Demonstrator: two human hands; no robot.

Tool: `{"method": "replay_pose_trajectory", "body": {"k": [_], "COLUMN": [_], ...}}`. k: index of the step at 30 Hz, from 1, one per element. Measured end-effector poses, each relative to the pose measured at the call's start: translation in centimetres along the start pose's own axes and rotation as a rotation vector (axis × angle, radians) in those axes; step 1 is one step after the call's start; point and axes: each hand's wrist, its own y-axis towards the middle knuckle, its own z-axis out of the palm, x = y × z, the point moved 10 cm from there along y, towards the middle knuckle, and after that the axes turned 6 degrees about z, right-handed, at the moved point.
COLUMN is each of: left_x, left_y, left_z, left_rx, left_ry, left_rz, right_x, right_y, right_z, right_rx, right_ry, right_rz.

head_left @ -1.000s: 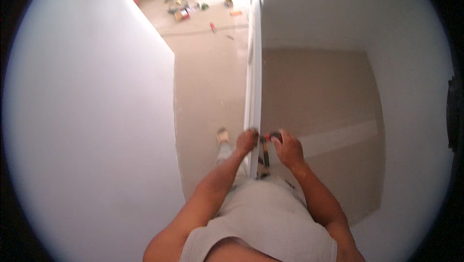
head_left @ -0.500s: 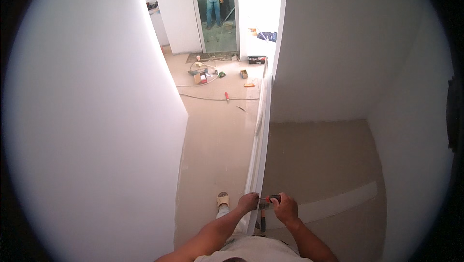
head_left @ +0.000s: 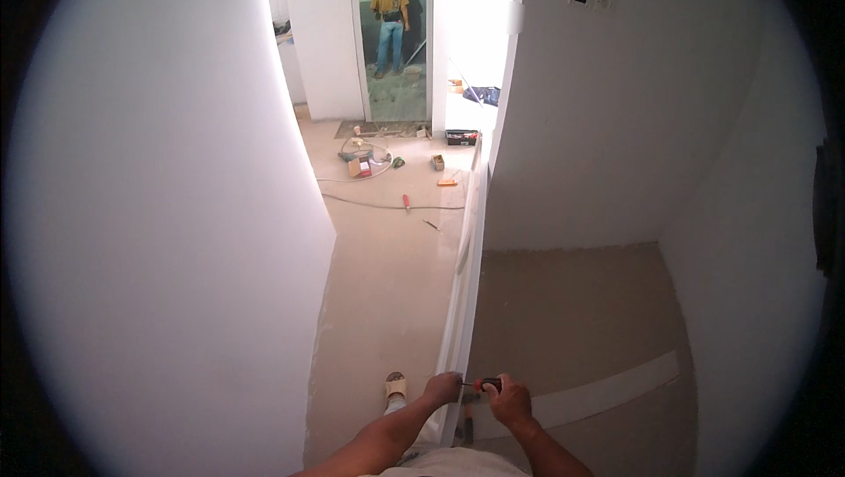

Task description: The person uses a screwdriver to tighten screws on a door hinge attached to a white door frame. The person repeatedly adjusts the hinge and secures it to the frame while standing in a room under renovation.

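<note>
My right hand (head_left: 511,403) is closed round the red-and-black handle of a screwdriver (head_left: 488,385), whose thin shaft points left. At its tip is my left hand (head_left: 443,387), fingers curled in at the edge of a long white door frame piece (head_left: 475,283). What those fingers pinch is too small to make out. The frame piece runs away from me along the floor, between my two forearms. Just below the screwdriver, a hammer (head_left: 468,426) shows its dark handle with an orange-red part beside the frame piece.
White walls stand on both sides. Farther along the floor lie a red-handled tool (head_left: 407,201), a grey cable (head_left: 378,202), a small box (head_left: 437,162), an opened carton (head_left: 359,166) and a black toolbox (head_left: 461,137). A person (head_left: 390,24) stands beyond the far doorway.
The view has tilted up slightly, so the far floor and doorway sit lower. Both hands stay together at the frame piece, the right still holding the screwdriver.
</note>
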Motion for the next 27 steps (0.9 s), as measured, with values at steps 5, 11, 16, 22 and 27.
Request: {"method": "replay_pose_trajectory", "body": {"k": [5,11,16,22,27], "left_x": [-0.2,-0.2,-0.1,-0.3,-0.9], "left_y": [0.1,-0.1,0.0,-0.1,-0.3], "left_z": [-0.2,-0.5,-0.1,0.0,-0.3], "left_rx": [0.025,0.001,0.008,0.098,0.062], "left_ry": [0.015,-0.03,0.016,0.05,0.038], "left_rz": [-0.019,-0.031,0.002,-0.033,0.018], "right_x": [0.5,0.1,-0.3,1.1,0.4], "right_y": [-0.1,0.1,0.2,-0.7,-0.5], "right_z": [-0.2,-0.4,-0.5,-0.8,-0.2], "right_rx": [-0.007,-0.018,0.0,0.015,0.01], "right_ry": [-0.023,-0.031,-0.04,-0.023,-0.035], "right_rz": [-0.038,-0.013,0.013,-0.024,-0.018]}}
